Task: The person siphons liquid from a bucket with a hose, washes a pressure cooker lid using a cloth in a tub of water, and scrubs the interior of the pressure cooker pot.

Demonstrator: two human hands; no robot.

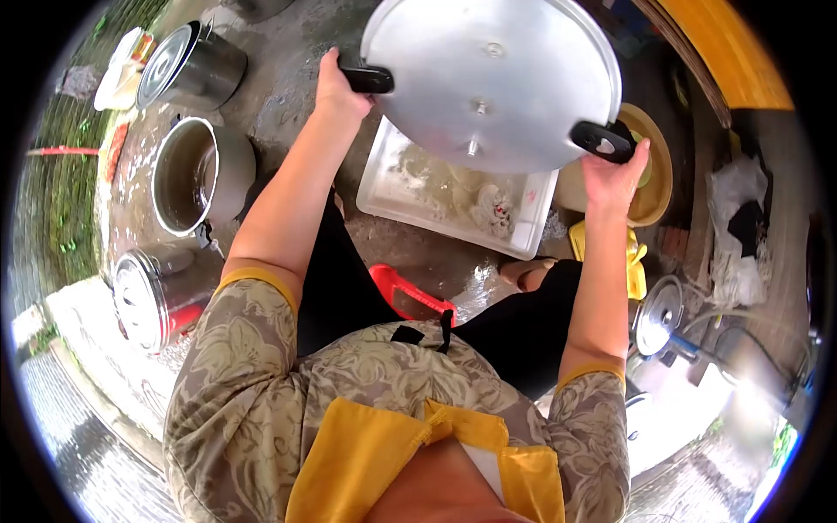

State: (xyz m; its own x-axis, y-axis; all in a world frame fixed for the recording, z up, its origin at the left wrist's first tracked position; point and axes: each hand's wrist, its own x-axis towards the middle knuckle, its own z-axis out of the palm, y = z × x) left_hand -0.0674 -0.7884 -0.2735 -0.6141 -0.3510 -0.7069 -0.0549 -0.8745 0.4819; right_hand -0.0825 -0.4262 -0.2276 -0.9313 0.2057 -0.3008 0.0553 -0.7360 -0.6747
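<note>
A large round metal lid (497,87) with two black side handles is held up over a white rectangular tub (375,192). My left hand (343,91) is closed on the lid's left handle (370,79). On the other side, my right hand (613,181) grips the right handle (602,141). Three small metal fittings stand out from the lid's face. Below its lower edge, the tub holds cloudy water and a whitish scrubber or cloth (493,212).
Metal pots (231,174) stand on the wet floor at the left, some lidded. Right of the tub are a tan basin (658,196) and a yellow item (636,266). A red plastic piece (410,292) lies between the legs. A small round lid (659,314) is at lower right.
</note>
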